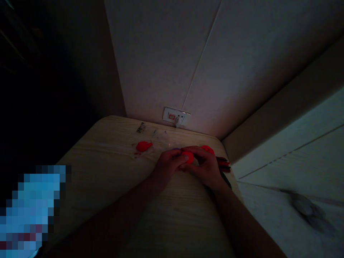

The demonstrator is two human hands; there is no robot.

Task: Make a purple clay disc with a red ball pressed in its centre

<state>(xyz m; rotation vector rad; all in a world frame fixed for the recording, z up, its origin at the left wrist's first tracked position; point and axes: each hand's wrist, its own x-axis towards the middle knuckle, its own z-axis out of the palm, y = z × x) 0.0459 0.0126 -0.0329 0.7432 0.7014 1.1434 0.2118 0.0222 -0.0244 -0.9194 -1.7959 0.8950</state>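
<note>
A bright red rounded lump (189, 157), soft-looking like modelling clay, is between my two hands above the wooden table. My left hand (170, 162) presses on it from the left, thumb on its near face. From the right, my right hand (205, 163) closes its fingers and thumb around the same lump. Another red piece (143, 146), tapering to a point at its right end, lies on the table to the left with small red smears about it. Behind my right hand shows part of a further red piece (207, 149), mostly hidden.
Dark and red stick-like items (223, 164) lie by the right edge of the wooden table (107, 157), near a black object (226, 180) partly under my right wrist. A wall socket (176, 116) with a plug in it sits behind the table. The room is dim.
</note>
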